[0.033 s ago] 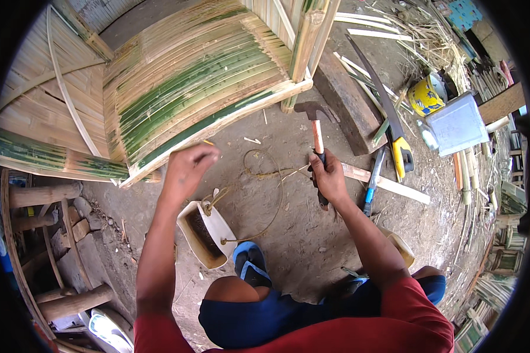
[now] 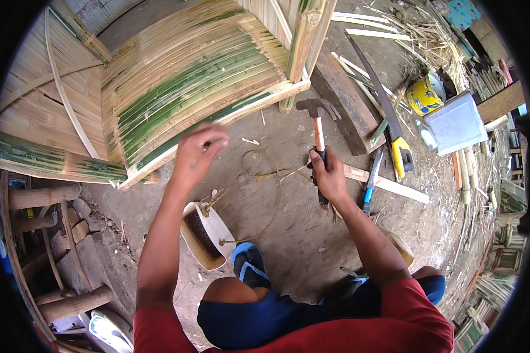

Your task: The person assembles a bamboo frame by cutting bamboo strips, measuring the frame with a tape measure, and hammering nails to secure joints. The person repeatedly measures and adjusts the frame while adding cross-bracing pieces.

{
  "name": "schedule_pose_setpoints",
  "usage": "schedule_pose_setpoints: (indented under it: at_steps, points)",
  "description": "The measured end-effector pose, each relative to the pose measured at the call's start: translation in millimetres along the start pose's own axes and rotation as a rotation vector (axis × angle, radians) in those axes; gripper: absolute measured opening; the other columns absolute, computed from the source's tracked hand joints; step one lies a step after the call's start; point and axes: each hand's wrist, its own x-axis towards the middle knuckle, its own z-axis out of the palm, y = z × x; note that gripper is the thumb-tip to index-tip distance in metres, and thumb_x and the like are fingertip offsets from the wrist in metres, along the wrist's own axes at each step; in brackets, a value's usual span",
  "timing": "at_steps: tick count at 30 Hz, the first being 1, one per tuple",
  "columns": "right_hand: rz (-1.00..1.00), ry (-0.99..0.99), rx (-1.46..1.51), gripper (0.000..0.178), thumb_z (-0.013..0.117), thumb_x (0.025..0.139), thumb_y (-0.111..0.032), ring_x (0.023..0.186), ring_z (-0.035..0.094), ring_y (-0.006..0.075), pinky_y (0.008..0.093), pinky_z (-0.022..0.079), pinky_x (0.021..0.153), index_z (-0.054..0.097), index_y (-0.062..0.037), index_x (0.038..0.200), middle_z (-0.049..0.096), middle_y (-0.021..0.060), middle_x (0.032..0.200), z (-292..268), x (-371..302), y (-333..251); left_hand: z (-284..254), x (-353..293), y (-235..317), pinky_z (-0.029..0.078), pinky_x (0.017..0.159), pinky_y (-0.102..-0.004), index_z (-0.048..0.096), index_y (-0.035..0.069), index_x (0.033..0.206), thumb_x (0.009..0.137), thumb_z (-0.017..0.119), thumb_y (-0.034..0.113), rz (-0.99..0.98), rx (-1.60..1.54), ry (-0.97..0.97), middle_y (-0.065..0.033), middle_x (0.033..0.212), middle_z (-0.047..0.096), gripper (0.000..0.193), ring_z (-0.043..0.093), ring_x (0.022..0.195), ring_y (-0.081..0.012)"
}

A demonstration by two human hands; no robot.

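"So, where was the hammer (image 2: 318, 132)?"

"Held over the bare ground, in front of the bench (image 2: 200, 88) and off to its right, its head pointing away from the person. The right hand (image 2: 331, 175) was wrapped round the dark grip. Neither had shifted noticeably since the earlier frame."

"And the left hand (image 2: 197, 154)?"

"That was the real difference. It had moved farther from the body, so that it overlapped the bench's front rail in the view, where earlier it had sat lower. Its fingers were curled in toward the thumb, and blurred; I couldn't tell whether they pinched anything small, or whether the hand touched the rail."

"What lay around them?"

"A wooden block (image 2: 348, 112) just beyond the hammer's head, then a saw (image 2: 401, 152) with a yellow handle, and a blue-handled tool (image 2: 370, 191) near a pale strip (image 2: 403, 190). A cord (image 2: 280, 203) looped across the ground between the hands, running to a white container (image 2: 222, 228) by one sandal (image 2: 241, 254)."

"Had those changed?"

"No, they lay as before. Farther right, the yellow bucket (image 2: 421, 99) stayed put too."
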Motion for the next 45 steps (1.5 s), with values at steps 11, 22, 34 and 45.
schedule_pose_setpoints:
  at_steps: [11,22,34,45]
  points:
    - [-0.436,-0.035,-0.384,0.074,0.049,0.092,0.004,0.089,0.067,0.0461,0.0496,0.053,0.080,0.026,-0.0151,0.159,0.065,0.0282,0.111,-54.3,29.5,-81.6,136.2,171.5,-19.6,0.041,0.100,-0.0418,0.073,0.017,0.103,0.093,0.066,0.024,0.083,0.368,0.083,-0.0011,0.116,0.067,0.014,0.058,0.116,-0.0251]
    - [-0.452,-0.100,-0.735,0.088,0.058,0.083,0.001,0.073,0.066,0.0407,0.0531,0.055,0.073,0.026,-0.0296,0.160,0.063,0.0194,0.086,-35.0,66.6,-94.4,136.3,170.2,-24.6,0.041,0.099,-0.0432,0.074,0.017,0.103,0.092,0.067,0.026,0.115,0.433,0.092,0.0001,0.116,0.066,0.016,0.057,0.117,-0.0253]
    - [-0.499,-0.058,-0.607,0.081,0.054,0.087,0.002,0.076,0.067,0.0413,0.0524,0.054,0.074,0.027,-0.0211,0.160,0.065,0.0241,0.090,-32.9,58.1,-127.3,133.2,169.0,-30.2,0.043,0.105,-0.0432,0.069,0.009,0.118,0.090,0.061,0.004,0.244,0.285,0.153,-0.0087,0.130,0.062,0.030,0.057,0.122,-0.0304]
    - [-0.751,0.065,-0.505,0.090,0.055,0.082,0.004,0.070,0.065,0.0376,0.0514,0.056,0.069,0.025,-0.0275,0.161,0.060,0.0173,0.081,-20.0,62.5,-110.8,125.7,165.0,-29.3,0.044,0.108,-0.0419,0.060,0.003,0.129,0.078,0.049,-0.010,0.222,0.175,0.270,-0.0181,0.134,0.057,0.053,0.056,0.123,-0.0363]
